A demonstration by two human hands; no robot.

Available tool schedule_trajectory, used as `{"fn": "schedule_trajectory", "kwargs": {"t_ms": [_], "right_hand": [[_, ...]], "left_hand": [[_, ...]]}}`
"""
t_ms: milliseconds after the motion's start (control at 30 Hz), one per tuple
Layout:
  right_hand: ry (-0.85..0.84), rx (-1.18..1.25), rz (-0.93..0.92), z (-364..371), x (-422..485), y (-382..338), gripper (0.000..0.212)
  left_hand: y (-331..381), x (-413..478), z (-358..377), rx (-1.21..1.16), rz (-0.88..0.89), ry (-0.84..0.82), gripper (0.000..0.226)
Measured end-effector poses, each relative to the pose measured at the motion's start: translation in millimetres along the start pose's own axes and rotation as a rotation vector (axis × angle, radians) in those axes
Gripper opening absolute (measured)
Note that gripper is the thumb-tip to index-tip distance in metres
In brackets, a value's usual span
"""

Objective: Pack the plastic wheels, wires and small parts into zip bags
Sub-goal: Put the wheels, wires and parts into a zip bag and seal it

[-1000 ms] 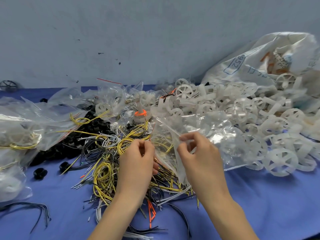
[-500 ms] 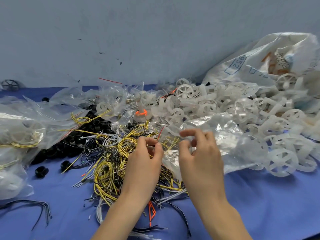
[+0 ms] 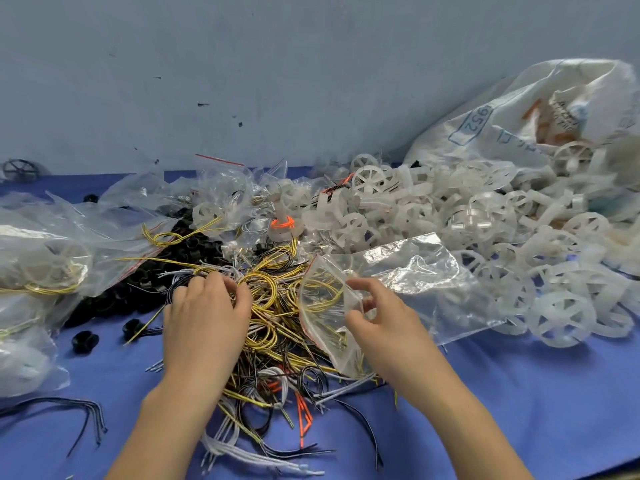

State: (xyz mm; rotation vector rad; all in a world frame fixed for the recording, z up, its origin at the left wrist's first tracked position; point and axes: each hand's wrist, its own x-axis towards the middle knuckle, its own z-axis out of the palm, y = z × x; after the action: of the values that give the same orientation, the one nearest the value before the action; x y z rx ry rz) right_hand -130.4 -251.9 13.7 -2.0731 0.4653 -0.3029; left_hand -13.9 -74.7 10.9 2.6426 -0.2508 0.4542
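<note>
Over the wires, the right hand pinches the zip bag open, seemingly for filling — the left hand grips a bunch.

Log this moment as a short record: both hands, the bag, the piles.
left hand: fingers curled into wire pile; grip unclear
right hand: pinches zip bag at its mouth
wheels: loose heap, right of wires
black parts: heap left of wires
surface: blue table
</note>
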Motion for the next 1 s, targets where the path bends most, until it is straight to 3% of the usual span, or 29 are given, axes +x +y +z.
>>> {"fn": "schedule_trajectory", "kwargs": {"t_ms": [167, 400, 600, 833, 1000], "right_hand": [[0.026, 0.032, 0.006, -3, 2, -4, 0.025], [0.041, 0.041, -0.023, 2, 5, -3, 0.023], [0.088, 0.035, -0.032, 3, 7, 0, 0.019], [0.105, 0.042, -0.029, 0, 7, 2, 0.019], [0.136, 0.063, -0.031, -1, 6, 1, 0.021]], "left_hand": [[2, -1, 0, 0.122, -0.038, -0.085, 0.042], [1, 1, 2, -0.118, -0.110, -0.162, 0.024], [0, 3, -4, -0.389, -0.051, 0.028, 0.010], [0, 5, -7, -0.520, 0.043, 0.190, 0.010], [10, 6, -25, -0.944, 0.123, 0.313, 0.003]]}}
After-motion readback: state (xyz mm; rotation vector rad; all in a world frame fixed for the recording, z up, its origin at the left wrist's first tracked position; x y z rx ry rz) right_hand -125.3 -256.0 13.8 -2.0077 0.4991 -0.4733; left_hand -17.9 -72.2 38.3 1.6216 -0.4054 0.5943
